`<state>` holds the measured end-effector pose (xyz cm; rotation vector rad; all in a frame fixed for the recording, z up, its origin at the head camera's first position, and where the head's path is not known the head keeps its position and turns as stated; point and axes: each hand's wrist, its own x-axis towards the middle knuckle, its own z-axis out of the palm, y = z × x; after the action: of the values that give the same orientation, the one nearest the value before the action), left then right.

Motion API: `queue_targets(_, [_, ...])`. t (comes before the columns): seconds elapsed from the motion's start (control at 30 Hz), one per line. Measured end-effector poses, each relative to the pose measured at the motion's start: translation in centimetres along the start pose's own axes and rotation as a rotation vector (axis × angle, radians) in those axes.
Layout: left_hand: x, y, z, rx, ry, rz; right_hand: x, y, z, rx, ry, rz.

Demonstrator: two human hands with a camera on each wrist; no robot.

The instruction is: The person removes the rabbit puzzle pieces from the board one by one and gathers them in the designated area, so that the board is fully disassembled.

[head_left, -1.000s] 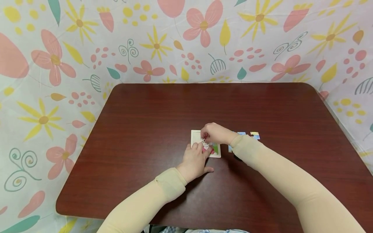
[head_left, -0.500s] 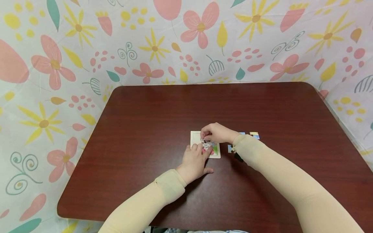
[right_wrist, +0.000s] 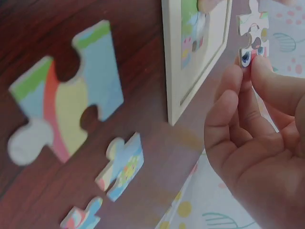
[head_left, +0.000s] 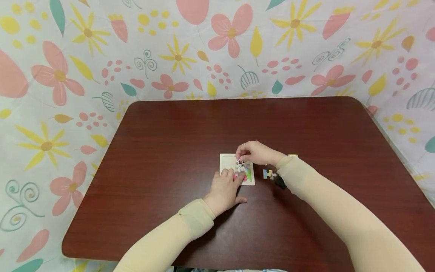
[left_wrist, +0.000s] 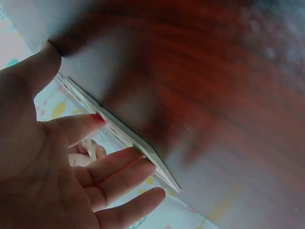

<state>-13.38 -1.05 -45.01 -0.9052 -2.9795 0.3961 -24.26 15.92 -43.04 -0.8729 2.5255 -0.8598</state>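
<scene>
My right hand (head_left: pixel 258 153) pinches a jigsaw piece (right_wrist: pixel 253 36) with a cartoon face between thumb and fingers, upright over the puzzle tray (head_left: pixel 227 159). The tray is a pale, square frame with a raised rim, partly filled with coloured pieces at its right side; its left part shows bare board. My left hand (head_left: pixel 225 189) rests on the tray's near edge, its fingers extended and thumb out to the side. In the left wrist view those fingertips (left_wrist: pixel 133 155) lie along the tray's edge, touching the pieces in it.
Loose jigsaw pieces lie right of the tray: a rainbow piece (right_wrist: pixel 71 90), a blue one with a yellow patch (right_wrist: pixel 124 164) and another (right_wrist: pixel 83 214) at the frame's bottom. My right sleeve (head_left: pixel 299 177) covers part of that area. A flowered cloth (head_left: pixel 217 49) hangs behind the brown table (head_left: pixel 170 132).
My right hand has shifted slightly up and right, still pinching the jigsaw piece over the tray, whose face now shows more. My left hand stays on the tray. The head view has shifted slightly.
</scene>
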Motion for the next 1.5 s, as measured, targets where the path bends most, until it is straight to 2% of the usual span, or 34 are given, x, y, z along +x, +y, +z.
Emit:
queue_targets(0.27, [0.1, 0.3, -0.1, -0.001, -0.006, 0.015, -2.0, 0.7, -1.3, 0.026, -0.048, 0.015])
queue_targets(0.5, [0.1, 0.2, -0.4, -0.009, -0.043, 0.001, -3.8, 1.8, -2.9, 0.031, -0.052, 0.073])
queue_targets(0.7, [0.0, 0.0, -0.4, -0.031, -0.027, -0.001, -5.3, 2.9, -3.7, 0.018, -0.061, 0.134])
queue_targets(1.17, [0.1, 0.1, -0.2, -0.029, -0.018, -0.004, -8.7, 5.4, -4.2, -0.018, -0.066, 0.215])
queue_targets(1.5, [0.1, 0.1, -0.2, -0.038, -0.017, -0.002, -9.9, 6.7, -4.1, -0.053, -0.034, 0.288])
